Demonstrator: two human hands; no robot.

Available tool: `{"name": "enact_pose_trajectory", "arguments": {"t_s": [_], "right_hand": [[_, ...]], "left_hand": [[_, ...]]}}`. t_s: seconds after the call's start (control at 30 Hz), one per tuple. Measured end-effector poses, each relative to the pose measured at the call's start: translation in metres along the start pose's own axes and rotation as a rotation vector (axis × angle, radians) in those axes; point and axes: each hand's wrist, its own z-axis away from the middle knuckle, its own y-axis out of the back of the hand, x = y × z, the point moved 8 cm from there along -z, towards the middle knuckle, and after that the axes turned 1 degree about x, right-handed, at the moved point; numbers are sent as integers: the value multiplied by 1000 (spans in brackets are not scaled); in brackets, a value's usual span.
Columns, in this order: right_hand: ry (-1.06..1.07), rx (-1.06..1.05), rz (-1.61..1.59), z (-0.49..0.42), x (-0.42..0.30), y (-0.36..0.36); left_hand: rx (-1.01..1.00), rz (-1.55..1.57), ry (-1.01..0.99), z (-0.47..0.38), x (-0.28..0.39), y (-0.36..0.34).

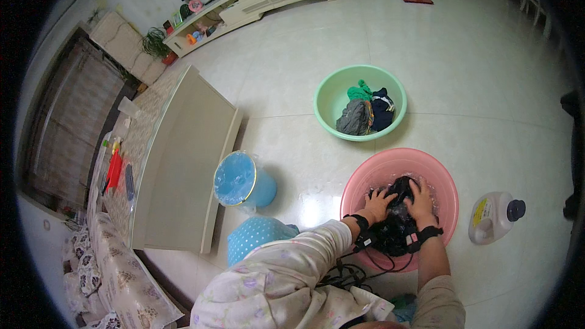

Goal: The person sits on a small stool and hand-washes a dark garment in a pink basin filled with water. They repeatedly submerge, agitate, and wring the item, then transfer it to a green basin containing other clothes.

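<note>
Before me on the floor stands a pink plastic basin [355,178] with water and a wet black garment [394,233] in it. My left hand [378,205] rests on the garment's left side with fingers spread. On its right side lies my right hand [420,203], fingers apart and pointing away from me. Both palms face down, so whether any cloth is pinched under them is hidden. Each wrist wears a black strap with a small device, and black cables [343,275] run from these toward my lap.
Beyond the pink basin is a green basin [329,96] holding several garments [356,116]. A detergent bottle [491,219] with a dark cap stands at the right. To the left are a lined blue bin [265,187] and a pale table [183,160].
</note>
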Motion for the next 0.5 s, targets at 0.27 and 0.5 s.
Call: {"name": "enact_pose_trajectory", "arguments": {"t_s": [0.27, 0.5], "right_hand": [[20, 84, 9, 4, 23, -15], [108, -163, -101, 4, 5, -31]], "left_hand": [[179, 225, 93, -6, -32, 10], [135, 210, 153, -7, -32, 0]]}}
